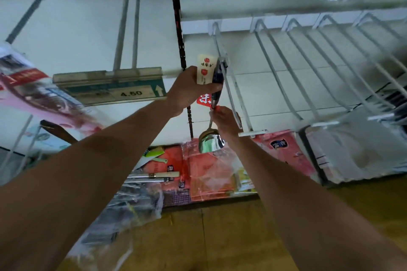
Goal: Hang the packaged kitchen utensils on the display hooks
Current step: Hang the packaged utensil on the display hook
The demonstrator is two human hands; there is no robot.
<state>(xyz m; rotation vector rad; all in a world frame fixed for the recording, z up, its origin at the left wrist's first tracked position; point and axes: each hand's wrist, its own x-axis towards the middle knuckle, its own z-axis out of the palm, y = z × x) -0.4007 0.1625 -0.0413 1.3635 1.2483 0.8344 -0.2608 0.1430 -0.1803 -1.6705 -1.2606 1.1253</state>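
A metal ladle (211, 139) with a dark handle and a cream and red label card (204, 68) is held up against the leftmost white display hook (229, 86). My left hand (189, 90) grips the upper handle and the card. Lower down, my right hand (224, 121) pinches the shaft just above the shiny bowl. The handle's top end sits at the hook's wire. Whether it is threaded onto the hook is unclear.
Several bare white hooks (308, 68) line the rail to the right. A price tag reading 4.50 (114, 91) hangs on a hook at left. Packaged knives and utensils (167, 171) lie on the shelf below, with bagged goods (35, 92) at far left.
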